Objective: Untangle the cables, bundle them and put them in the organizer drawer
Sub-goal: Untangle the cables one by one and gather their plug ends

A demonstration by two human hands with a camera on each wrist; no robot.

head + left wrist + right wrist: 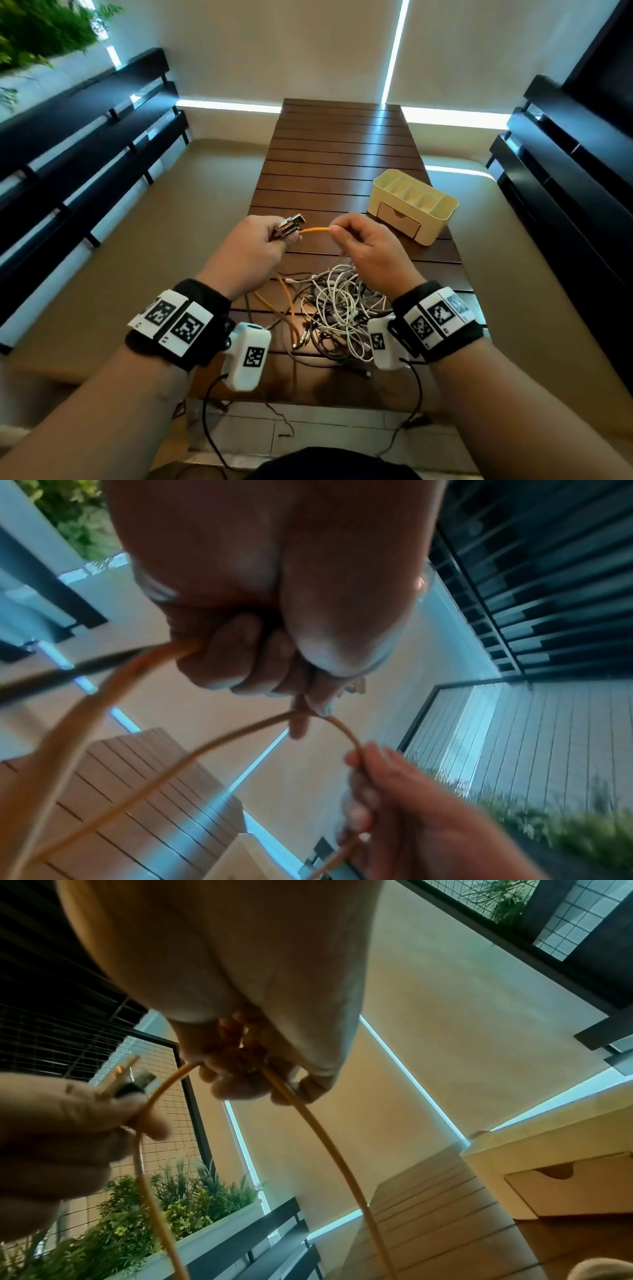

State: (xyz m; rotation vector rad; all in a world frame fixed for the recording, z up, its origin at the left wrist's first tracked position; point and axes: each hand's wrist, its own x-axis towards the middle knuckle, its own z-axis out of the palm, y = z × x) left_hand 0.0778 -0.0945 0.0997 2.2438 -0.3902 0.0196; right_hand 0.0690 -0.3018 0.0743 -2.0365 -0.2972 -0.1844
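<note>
Orange cable point(313, 231) stretched taut between hands: left hand point(255, 240) clamped round connector point(289, 224), right hand point(363, 248) pinching cord, likely freeing it from tangle point(342, 308) near tabletop's point(342, 154) front edge.

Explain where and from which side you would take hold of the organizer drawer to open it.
Grip the drawer at the curved notch in its top edge, coming from the front face turned toward the person's side; the cream organizer walls cover its other sides.

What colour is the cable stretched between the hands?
Orange; the cable shows best in the head view.
</note>
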